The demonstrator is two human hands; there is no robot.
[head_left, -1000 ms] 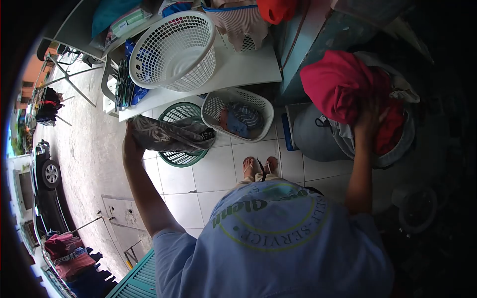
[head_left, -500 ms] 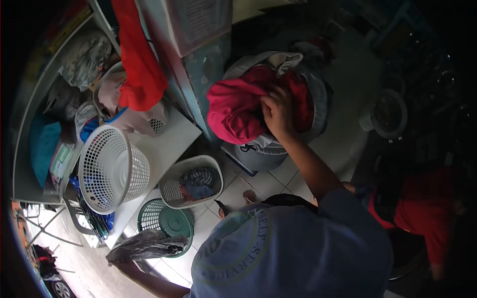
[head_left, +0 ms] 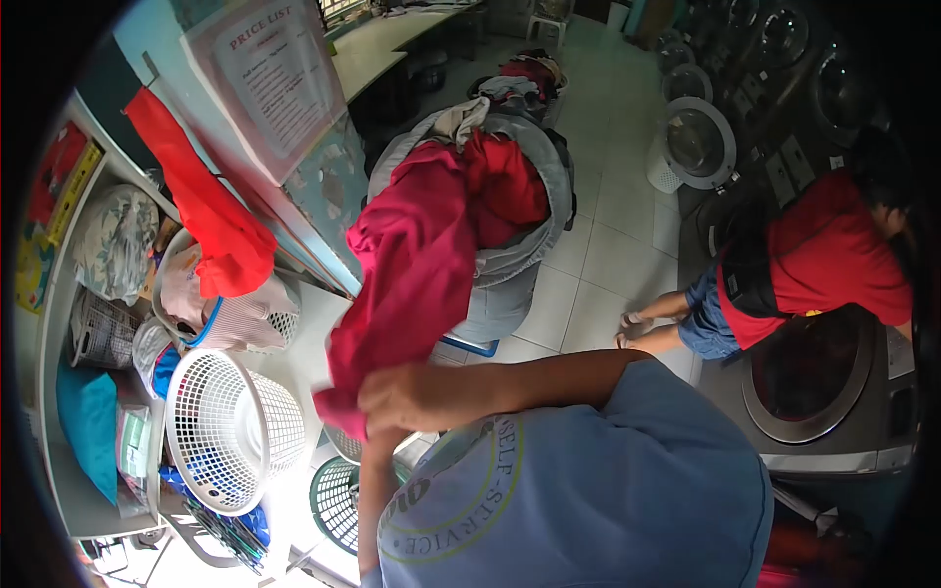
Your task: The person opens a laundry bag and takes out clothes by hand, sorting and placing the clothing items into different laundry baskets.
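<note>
A dark pink cloth (head_left: 417, 245) stretches from the top of a full grey laundry bag (head_left: 502, 309) down to my hands. My right hand (head_left: 417, 395) is closed on its lower end, blurred by motion. Just beneath, my left hand (head_left: 380, 438) meets the right one; its fingers are hidden, so its grip does not show. Red fabric (head_left: 505, 186) fills the bag's opening, and a light grey cloth (head_left: 461, 120) lies at its rim. Under the hands, a green basket (head_left: 336, 500) is partly covered by my arm.
A white basket (head_left: 279, 421) stands at the left beside a shelf (head_left: 74, 500). Red cloth (head_left: 201, 196) hangs near a price list (head_left: 260, 78). On the right, a person in a red shirt (head_left: 823, 265) leans by washing machines (head_left: 814, 382). More laundry (head_left: 515, 88) sits behind the bag.
My right hand has pulled the pink cloth left and toward me out of the bag. My left hand has come up to it, and the dark grey crumpled item it held is out of sight.
</note>
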